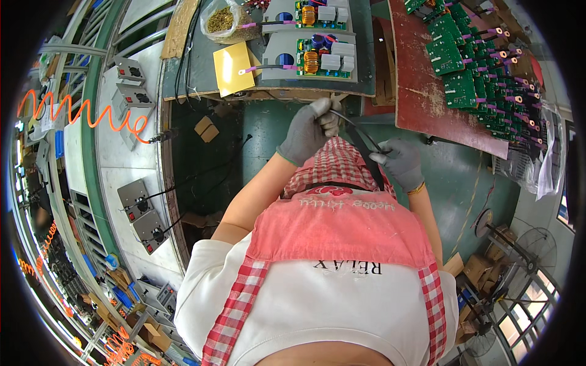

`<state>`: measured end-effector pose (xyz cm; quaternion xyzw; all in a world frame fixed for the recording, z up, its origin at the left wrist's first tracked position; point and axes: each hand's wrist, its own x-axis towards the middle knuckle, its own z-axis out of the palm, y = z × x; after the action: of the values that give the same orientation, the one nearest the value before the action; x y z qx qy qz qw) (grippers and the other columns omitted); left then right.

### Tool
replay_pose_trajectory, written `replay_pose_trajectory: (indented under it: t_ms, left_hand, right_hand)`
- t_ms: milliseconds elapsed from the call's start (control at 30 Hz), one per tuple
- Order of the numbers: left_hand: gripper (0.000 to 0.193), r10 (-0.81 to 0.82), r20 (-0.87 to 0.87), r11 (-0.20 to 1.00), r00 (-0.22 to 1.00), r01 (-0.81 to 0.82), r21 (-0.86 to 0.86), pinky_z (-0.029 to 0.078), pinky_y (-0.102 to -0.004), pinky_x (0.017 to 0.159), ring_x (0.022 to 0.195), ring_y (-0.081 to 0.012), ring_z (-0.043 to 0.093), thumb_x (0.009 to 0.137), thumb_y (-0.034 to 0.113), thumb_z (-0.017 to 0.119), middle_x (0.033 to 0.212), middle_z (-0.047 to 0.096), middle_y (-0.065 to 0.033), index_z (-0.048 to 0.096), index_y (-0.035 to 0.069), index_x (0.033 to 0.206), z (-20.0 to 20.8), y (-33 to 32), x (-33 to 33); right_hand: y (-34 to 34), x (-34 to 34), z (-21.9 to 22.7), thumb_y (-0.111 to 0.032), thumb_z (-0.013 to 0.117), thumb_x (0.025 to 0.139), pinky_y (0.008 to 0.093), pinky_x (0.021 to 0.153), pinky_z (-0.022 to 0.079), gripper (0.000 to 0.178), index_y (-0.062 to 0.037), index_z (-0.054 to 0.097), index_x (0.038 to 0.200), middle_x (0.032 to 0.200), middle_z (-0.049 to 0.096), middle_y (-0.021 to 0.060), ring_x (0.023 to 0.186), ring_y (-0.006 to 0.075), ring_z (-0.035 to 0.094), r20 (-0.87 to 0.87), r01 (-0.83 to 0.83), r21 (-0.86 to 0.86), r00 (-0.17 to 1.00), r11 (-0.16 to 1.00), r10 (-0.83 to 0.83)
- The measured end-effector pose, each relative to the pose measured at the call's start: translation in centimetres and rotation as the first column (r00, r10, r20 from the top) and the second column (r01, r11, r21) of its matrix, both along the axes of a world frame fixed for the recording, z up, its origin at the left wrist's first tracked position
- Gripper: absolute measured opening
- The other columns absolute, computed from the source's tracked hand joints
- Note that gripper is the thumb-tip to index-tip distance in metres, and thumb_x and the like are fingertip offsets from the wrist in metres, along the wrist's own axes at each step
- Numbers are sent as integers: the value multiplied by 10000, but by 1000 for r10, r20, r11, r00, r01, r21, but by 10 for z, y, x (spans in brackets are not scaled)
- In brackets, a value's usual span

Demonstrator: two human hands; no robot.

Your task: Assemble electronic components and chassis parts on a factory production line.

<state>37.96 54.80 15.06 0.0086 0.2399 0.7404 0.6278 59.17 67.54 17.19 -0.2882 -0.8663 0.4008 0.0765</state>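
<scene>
Both of my hands wear grey gloves and are in front of my red checked apron, just below the near edge of the workbench (268, 95). My left hand (310, 129) is closed around one end of a thin dark cable (359, 129). From there the cable bows to my right hand (400, 163), which pinches its other visible part between thumb and fingers. A wide black strip (370, 160) hangs below the cable and runs down over the apron; I cannot tell whether it is joined to it. The cable's ends are hidden in the gloves.
Two green circuit boards (326, 58) on grey plates, a yellow card (233, 68) and a bag of small brass-coloured parts (221, 23) lie on the bench. Many boards with pink-sleeved leads (461, 90) crowd the brown table at right. Metal boxes (133, 100) and an orange coiled hose (85, 116) are at left.
</scene>
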Motion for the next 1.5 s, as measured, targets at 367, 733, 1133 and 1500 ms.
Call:
replay_pose_trajectory:
  t_ms: [367, 733, 1133, 1500]
  left_hand:
    - [236, -268, -359, 951, 894, 186, -245, 269, -221, 519, 557, -51, 303, 928, 294, 566, 646, 349, 61, 553, 60, 950, 41, 10, 49]
    - [313, -128, -554, 985, 823, 39, -169, 290, -207, 534, 596, -41, 333, 994, 323, 432, 677, 396, 47, 528, 48, 876, 58, 14, 45]
    - [345, 241, -942, 970, 235, -37, 239, 314, -244, 571, 644, -89, 366, 1002, 342, 395, 713, 418, 3, 514, 30, 915, 58, 2, 25]
    - [242, 101, 13, 989, 995, -99, -111, 264, -253, 543, 562, -87, 255, 968, 295, 470, 620, 269, 53, 497, 95, 835, -4, -25, 18]
  right_hand:
    - [-6, -34, 34, -115, 806, 607, 376, 523, 398, 363, -59, 448, 623, 593, 461, 86, 575, 286, 493, -302, 129, 439, 953, 889, 11]
    - [-13, -47, 21, -24, 700, 672, 356, 643, 470, 240, -36, 559, 866, 806, 563, 120, 728, 292, 581, -326, 41, 146, 945, 988, 9]
    - [-2, -42, -42, -152, 619, 853, 391, 756, 502, 278, -56, 606, 1113, 984, 638, 149, 849, 347, 614, -195, -356, 93, 909, 930, 368]
    - [-5, -25, 14, -93, 770, 664, 294, 619, 484, 168, -35, 685, 796, 747, 660, 95, 660, 205, 626, -247, 127, 101, 964, 987, -99]
